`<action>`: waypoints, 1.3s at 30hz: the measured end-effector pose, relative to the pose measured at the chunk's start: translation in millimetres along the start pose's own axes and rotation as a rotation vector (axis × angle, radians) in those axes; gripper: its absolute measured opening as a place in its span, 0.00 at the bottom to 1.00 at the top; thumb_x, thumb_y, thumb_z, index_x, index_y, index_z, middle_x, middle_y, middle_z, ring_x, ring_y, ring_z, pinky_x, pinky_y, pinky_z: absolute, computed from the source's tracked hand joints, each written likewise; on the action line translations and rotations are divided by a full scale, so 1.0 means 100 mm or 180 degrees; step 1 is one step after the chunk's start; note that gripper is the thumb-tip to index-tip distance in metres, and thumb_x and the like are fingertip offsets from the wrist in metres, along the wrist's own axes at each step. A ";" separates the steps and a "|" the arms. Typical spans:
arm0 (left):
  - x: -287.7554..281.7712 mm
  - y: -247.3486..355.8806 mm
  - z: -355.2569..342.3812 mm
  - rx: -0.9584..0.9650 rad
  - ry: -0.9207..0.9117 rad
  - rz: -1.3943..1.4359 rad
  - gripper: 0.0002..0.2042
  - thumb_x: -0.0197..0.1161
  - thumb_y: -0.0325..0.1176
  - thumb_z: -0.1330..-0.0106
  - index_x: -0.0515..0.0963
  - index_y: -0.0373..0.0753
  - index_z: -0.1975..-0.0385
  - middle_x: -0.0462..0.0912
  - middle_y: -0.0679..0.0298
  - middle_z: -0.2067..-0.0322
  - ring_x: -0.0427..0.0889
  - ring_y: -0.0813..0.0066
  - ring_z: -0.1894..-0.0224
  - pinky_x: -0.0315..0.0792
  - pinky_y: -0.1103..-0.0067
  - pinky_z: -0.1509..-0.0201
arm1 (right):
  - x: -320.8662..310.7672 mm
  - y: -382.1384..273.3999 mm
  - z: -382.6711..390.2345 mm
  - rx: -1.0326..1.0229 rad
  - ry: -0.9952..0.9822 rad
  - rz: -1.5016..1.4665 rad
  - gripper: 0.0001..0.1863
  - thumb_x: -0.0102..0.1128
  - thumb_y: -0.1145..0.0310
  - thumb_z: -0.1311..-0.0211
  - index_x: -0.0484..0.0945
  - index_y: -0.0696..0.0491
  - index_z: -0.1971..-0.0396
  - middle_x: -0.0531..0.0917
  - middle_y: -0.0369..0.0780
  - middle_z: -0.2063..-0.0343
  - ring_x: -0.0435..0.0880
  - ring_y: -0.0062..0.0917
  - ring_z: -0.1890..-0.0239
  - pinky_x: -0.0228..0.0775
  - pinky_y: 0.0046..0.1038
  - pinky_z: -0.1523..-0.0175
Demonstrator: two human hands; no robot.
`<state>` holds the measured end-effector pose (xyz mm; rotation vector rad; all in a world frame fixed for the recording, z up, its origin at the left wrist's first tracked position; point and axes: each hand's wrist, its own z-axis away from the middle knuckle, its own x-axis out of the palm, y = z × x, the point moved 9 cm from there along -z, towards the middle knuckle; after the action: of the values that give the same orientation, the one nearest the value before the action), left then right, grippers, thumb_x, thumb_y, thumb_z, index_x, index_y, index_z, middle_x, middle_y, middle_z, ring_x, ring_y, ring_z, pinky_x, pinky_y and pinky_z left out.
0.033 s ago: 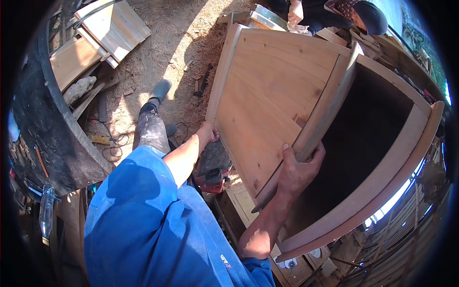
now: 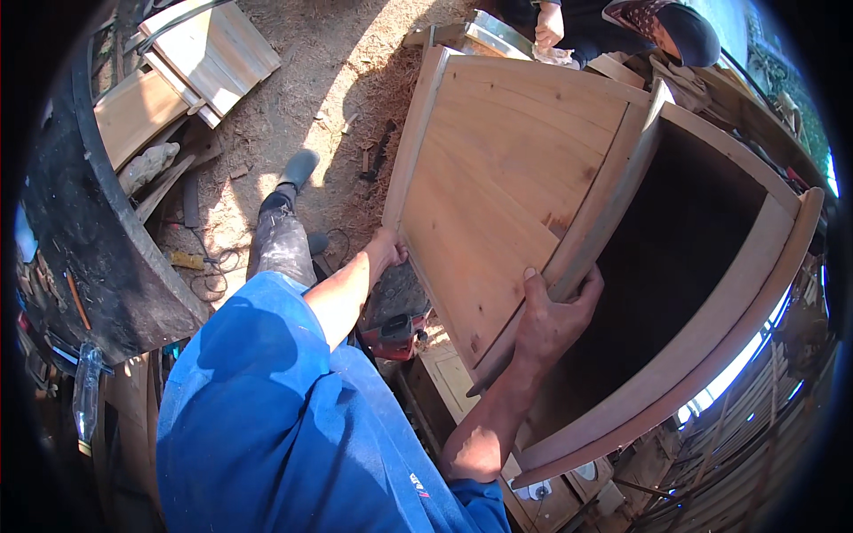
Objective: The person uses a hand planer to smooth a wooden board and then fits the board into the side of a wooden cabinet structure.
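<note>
A wooden cabinet (image 2: pixel 506 169) stands before me on the right, its panelled side toward me and its dark open compartment (image 2: pixel 657 275) beyond. My right hand (image 2: pixel 555 311) is wrapped round the frame rail along the opening, thumb on the panel side and fingers over the inner edge. At the panel's left edge my left hand (image 2: pixel 389 245) grips the cabinet's border with curled fingers; some fingertips are hidden by the wood. A darker patch marks the panel near the rail.
A red and black power tool (image 2: pixel 391 338) lies below the cabinet. Stacked boards (image 2: pixel 209 58) rest at upper left, above a dark curved bench (image 2: pixel 98 231) and a clear bottle (image 2: pixel 86 400). Shavings cover the ground. Another person's hand (image 2: pixel 549 27) shows behind the cabinet.
</note>
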<state>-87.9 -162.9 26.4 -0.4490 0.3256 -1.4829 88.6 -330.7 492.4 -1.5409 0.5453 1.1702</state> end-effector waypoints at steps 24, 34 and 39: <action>0.26 1.00 0.68 0.2791 0.1189 -0.2351 0.28 0.52 0.57 0.29 0.72 0.40 0.40 0.78 0.49 0.46 0.78 0.46 0.45 0.73 0.54 0.44 | 0.01 -0.09 0.04 0.0387 -0.0009 0.0428 0.31 0.72 0.75 0.54 0.71 0.59 0.47 0.79 0.46 0.57 0.80 0.36 0.54 0.71 0.36 0.46; 0.57 1.08 1.03 0.3180 0.0909 -0.2016 0.26 0.42 0.53 0.24 0.74 0.36 0.45 0.78 0.44 0.46 0.70 0.41 0.39 0.60 0.56 0.32 | -0.02 -0.01 0.01 0.0110 -0.0039 0.0253 0.31 0.71 0.77 0.54 0.71 0.61 0.47 0.78 0.45 0.54 0.78 0.33 0.52 0.70 0.35 0.44; 0.59 1.07 1.03 0.3024 0.0779 -0.2108 0.27 0.45 0.55 0.26 0.74 0.34 0.49 0.78 0.42 0.47 0.71 0.39 0.41 0.63 0.54 0.35 | 0.00 0.00 0.03 0.0315 0.0010 -0.0115 0.31 0.72 0.79 0.55 0.72 0.61 0.47 0.78 0.44 0.55 0.80 0.32 0.53 0.71 0.33 0.44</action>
<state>58.8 -209.6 69.4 0.4413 -0.3929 -2.1307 87.4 -327.6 493.0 -1.4625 0.5673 1.0976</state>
